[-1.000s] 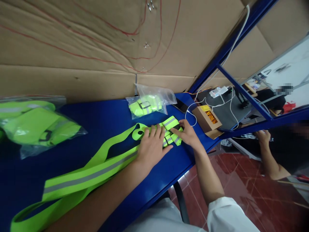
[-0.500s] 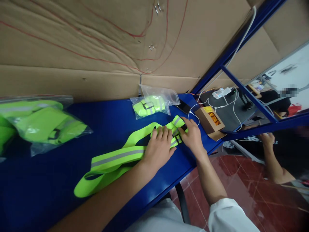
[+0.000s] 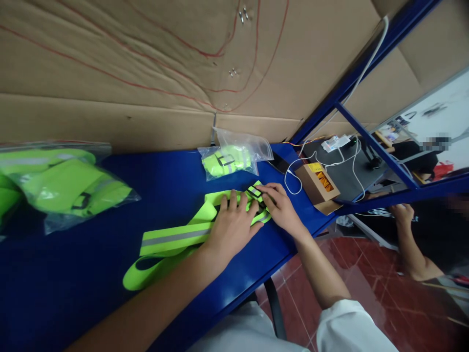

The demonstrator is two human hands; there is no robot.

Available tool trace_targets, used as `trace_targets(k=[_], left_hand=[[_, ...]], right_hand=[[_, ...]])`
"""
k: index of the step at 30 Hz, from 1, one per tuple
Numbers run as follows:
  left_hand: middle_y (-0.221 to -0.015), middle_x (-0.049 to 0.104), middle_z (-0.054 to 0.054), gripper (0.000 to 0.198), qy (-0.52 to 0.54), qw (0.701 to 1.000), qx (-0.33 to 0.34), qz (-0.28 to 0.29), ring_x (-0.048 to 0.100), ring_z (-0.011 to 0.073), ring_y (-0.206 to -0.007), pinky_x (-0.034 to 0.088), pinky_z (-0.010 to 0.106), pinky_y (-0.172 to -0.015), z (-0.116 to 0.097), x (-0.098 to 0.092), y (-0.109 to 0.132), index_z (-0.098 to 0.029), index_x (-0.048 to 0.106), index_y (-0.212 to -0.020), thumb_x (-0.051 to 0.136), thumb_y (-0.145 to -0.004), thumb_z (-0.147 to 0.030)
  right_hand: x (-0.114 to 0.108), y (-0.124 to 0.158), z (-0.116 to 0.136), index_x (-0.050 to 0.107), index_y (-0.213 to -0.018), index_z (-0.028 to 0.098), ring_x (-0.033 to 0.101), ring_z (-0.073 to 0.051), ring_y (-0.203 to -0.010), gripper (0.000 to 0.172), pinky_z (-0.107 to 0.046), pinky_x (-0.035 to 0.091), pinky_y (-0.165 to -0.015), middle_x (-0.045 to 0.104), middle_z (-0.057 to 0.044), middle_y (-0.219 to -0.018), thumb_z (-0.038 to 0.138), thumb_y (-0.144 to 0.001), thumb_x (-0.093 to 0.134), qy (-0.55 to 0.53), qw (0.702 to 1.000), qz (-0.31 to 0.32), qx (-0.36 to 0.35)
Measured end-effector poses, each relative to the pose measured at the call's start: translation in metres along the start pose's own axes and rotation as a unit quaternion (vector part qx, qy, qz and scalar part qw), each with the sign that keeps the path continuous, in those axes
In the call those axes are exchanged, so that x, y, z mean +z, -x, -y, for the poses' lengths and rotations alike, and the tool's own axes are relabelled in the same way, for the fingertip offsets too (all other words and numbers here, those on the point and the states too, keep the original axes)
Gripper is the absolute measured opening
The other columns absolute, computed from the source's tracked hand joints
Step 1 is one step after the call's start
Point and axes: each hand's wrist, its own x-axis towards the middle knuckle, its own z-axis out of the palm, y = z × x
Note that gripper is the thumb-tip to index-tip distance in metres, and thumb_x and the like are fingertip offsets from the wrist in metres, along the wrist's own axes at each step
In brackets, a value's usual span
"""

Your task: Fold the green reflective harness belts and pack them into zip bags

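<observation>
A neon yellow reflective strap vest (image 3: 172,239) with a grey stripe lies partly folded on the blue table (image 3: 154,181). My left hand (image 3: 230,225) lies flat on its folded end, fingers stretched out and pressing it down. My right hand (image 3: 280,208) touches the same end from the right, fingers bent over a fold with a black buckle (image 3: 254,192). A loose loop of the strap trails to the lower left.
A small clear bag with a folded vest (image 3: 229,159) lies just behind my hands. Larger bagged vests (image 3: 66,186) sit at the left. A brown box (image 3: 317,183) and white cables lie at the right. Cardboard lines the back. Another person's hand (image 3: 403,215) shows at the right.
The strap has been gathered toward my hands and folded shorter. My right hand has brought the far end over to the left onto the stack; the left hand stays pressed on it.
</observation>
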Motion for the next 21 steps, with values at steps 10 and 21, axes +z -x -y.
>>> trace_targets(k=[10,21], left_hand=[[-0.113,0.065,0.018,0.039,0.010,1.000,-0.010,0.024,0.065,0.0352,-0.108,0.051,0.045,-0.091,0.005,-0.008,0.001,-0.013,0.061,-0.127,0.056,-0.100,-0.041],[-0.152,0.050,0.023,0.061,0.033,0.998,0.025,0.044,0.052,0.0403,-0.136,0.042,0.053,-0.109,0.018,-0.005,0.008,-0.017,0.054,-0.144,0.059,-0.097,-0.054]], right_hand=[[-0.001,-0.014,-0.006,0.065,-0.121,0.016,0.061,-0.029,-0.112,0.048,-0.045,0.048,-0.100,0.062,-0.014,-0.120,0.053,-0.091,0.064,-0.001,0.994,0.037,0.107],[-0.017,-0.021,-0.013,0.068,-0.120,0.018,0.070,-0.022,-0.099,0.049,-0.031,0.054,-0.083,0.075,-0.006,-0.111,0.052,-0.085,0.074,-0.164,0.968,0.140,0.126]])
